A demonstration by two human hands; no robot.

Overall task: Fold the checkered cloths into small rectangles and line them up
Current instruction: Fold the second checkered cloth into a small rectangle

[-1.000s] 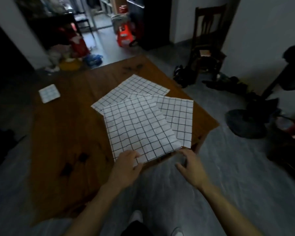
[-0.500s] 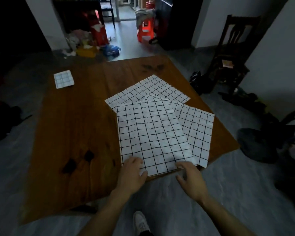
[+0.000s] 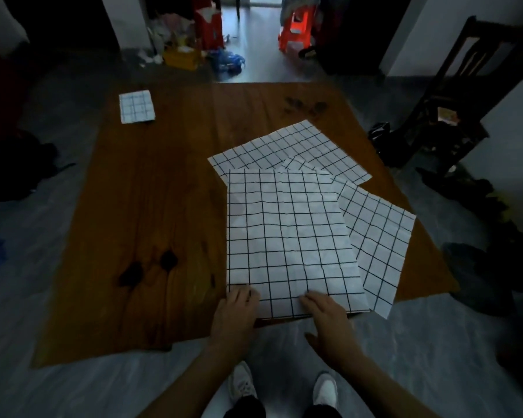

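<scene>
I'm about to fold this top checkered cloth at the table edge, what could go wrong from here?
1. The top cloth overlaps two other cloths, so lifting its near edge might drag them askew.
2. The right-hand cloth's corner hangs past the table edge and may slide off if tugged.
3. Both hands, left and right, sit on the near edge only; the far corners could fold unevenly.
</scene>
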